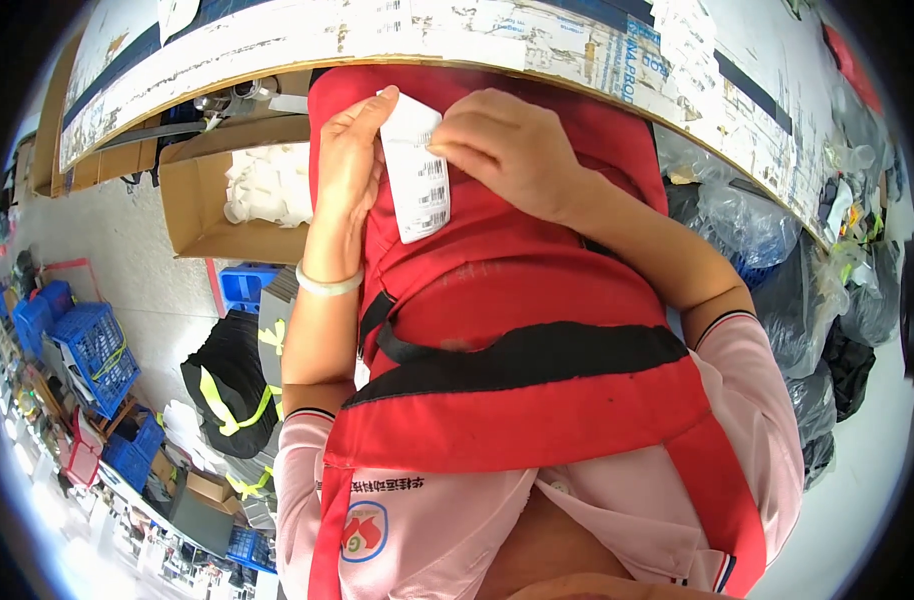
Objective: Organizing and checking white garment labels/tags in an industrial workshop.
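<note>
Both hands up at the table edge, working a white label strip (417, 170) against a red bag (517, 330). The strip's long axis runs near vertical in the head view, tilted slightly: top end under the table's (277, 45) front edge, bottom end pointing down toward the person and a bit to their right. Printed side faces the camera, barcode blocks along its length. Left hand (345, 165) is curled around the strip's left edge, thumb up near the top corner, fingers hidden behind it, so it's gripping the strip or the bag fabric behind it, can't tell which exactly. White bracelet (329, 283) on that wrist. Right hand (512, 150) is closed loosely, fingertips pinching the strip's upper right edge. The bag lies against the person's front, black band (537, 360) across it, red straps running down over a pink shirt (447, 530). Off to the left on the floor: open cardboard box (202, 200) with white stuff inside, blue crates (92, 355). Right side: clear and dark plastic bags (777, 250) piled under the table.
</note>
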